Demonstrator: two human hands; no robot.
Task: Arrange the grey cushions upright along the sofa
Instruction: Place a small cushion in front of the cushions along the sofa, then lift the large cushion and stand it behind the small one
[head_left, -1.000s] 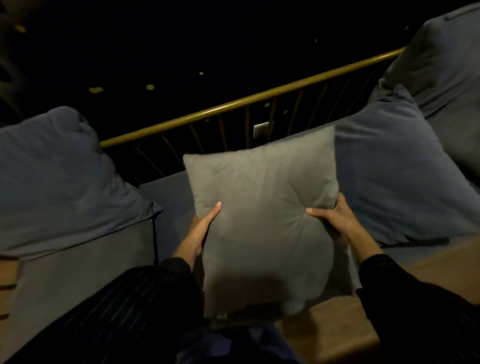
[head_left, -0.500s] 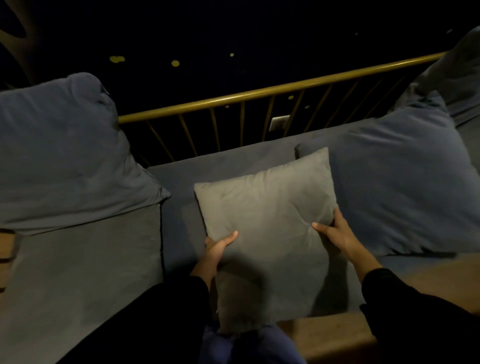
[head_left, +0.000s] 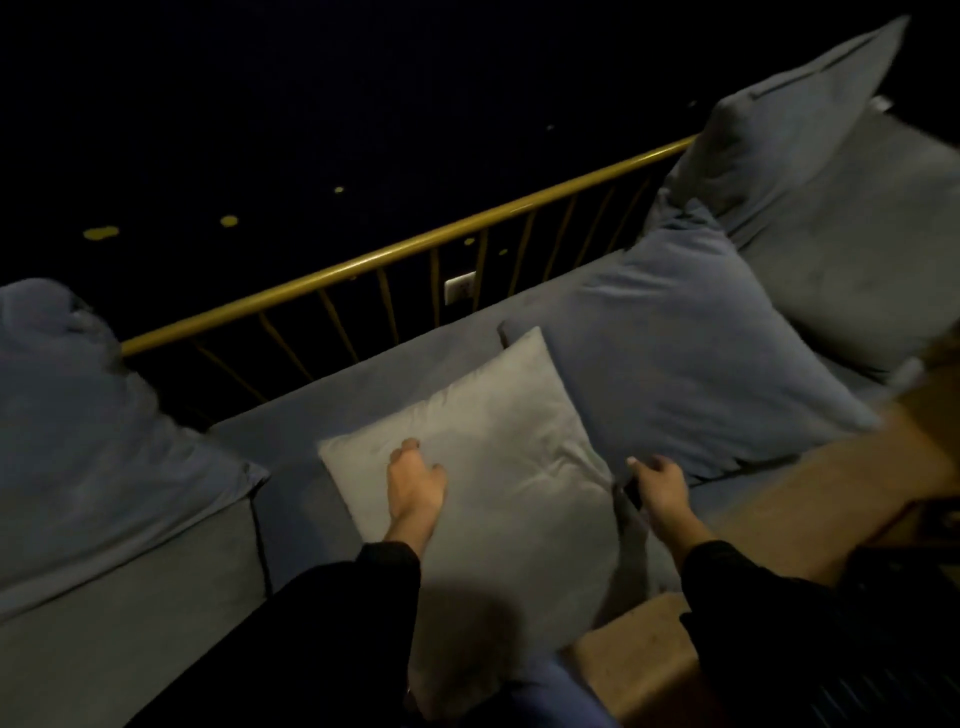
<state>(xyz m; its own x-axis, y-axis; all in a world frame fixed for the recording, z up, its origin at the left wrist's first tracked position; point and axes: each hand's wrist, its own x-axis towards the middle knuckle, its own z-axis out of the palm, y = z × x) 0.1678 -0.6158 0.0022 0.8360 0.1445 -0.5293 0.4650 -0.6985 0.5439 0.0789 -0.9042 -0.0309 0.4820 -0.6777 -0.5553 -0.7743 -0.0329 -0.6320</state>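
Observation:
A light grey square cushion (head_left: 493, 415) lies leaning back on the blue-grey sofa seat (head_left: 363, 379), its top corner toward the railing. My left hand (head_left: 415, 483) rests palm down on the cushion's face, fingers slightly curled and gripping nothing. Beside the cushion's right edge hovers my right hand (head_left: 660, 488), fingers loosely curled, close to a large blue back cushion (head_left: 675, 353) that leans upright on the right. Both my sleeves are dark.
Another large blue cushion (head_left: 78, 441) leans at the left, and one more (head_left: 789, 130) stands at the far right. A brass railing (head_left: 415, 244) runs behind the sofa, with a wall socket (head_left: 460, 288) beyond it. A wooden ledge (head_left: 779, 493) borders the seat's front right.
The grey cushion has gone from held up in both hands down onto the seat. My left hand shifted from its side to its face; my right hand came off its edge.

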